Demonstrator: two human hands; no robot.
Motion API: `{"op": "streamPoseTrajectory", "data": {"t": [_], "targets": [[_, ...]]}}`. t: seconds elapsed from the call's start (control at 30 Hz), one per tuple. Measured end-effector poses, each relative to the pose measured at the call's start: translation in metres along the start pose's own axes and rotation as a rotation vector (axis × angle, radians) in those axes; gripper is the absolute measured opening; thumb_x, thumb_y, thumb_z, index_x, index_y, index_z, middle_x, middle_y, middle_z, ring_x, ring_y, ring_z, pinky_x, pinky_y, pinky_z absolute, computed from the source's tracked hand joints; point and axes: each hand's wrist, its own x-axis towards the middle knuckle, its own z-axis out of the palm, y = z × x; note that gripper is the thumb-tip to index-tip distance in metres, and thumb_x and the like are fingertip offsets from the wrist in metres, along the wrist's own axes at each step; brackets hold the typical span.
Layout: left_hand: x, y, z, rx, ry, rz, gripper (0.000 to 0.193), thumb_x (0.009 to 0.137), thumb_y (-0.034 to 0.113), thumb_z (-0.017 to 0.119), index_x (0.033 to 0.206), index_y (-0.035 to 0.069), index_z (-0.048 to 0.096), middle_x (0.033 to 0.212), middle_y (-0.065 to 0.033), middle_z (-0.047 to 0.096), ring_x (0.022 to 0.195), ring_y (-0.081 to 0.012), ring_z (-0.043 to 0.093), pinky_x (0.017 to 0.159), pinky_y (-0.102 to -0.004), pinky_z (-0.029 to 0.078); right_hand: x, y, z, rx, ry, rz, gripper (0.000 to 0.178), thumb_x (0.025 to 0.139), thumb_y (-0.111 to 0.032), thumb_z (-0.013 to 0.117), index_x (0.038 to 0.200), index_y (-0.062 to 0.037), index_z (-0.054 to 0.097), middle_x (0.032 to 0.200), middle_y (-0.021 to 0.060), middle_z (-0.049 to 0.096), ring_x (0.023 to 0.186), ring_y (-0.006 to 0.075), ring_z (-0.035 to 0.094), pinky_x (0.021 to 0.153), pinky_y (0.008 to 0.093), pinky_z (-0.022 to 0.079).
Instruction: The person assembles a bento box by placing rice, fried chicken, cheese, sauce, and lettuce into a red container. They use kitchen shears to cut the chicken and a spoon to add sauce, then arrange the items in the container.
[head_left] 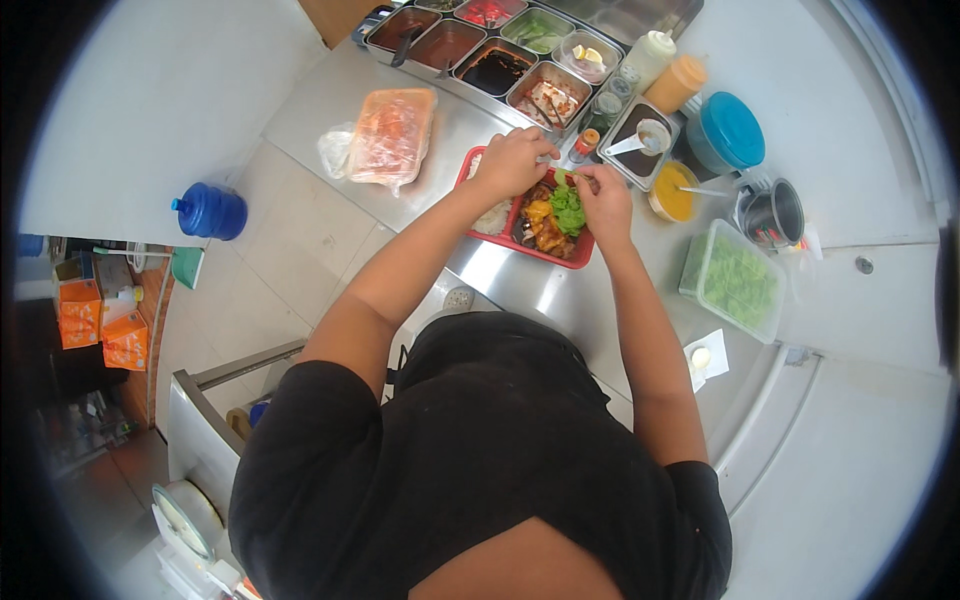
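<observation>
A red lunch box [578, 262] sits at the front edge of the steel counter. Its left compartment holds white rice [492, 219]; the right one has browned meat pieces under yellow sauce [541, 217] and green lettuce [568, 210]. Over the box's far side, my left hand [514, 163] bends its fingers, which look apart with nothing seen in them. My right hand [606, 205] is at the box's right rim beside the lettuce. Its thumb and fingertips are pinched together; what lies between them is too small to make out.
Steel pans of sauces and toppings [495, 70] line the back. Left lies a plastic-wrapped orange package [392, 135]. To the right stand squeeze bottles [677, 83], a blue-lidded tub [730, 133], a yellow sauce bowl [673, 192], a dark pot [772, 213] and a tub of greens [738, 282].
</observation>
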Motion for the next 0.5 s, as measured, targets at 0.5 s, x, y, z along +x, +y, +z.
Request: {"op": "streamPoseTrajectory", "data": {"t": [0.5], "targets": [[-0.008, -0.001, 0.035, 0.362, -0.054, 0.332, 0.013, 0.074, 0.018, 0.059, 0.084, 0.021, 0.066, 0.079, 0.0066, 0.059, 0.084, -0.0120, 0.054, 0.071, -0.0327, 0.034, -0.022, 0.002, -0.010, -0.444, -0.175, -0.034, 0.019, 0.074, -0.011, 0.058, 0.089, -0.0157, 0.068, 0.090, 0.0009, 0.054, 0.093, 0.0208, 0.050, 0.076, 0.0388, 0.036]]}}
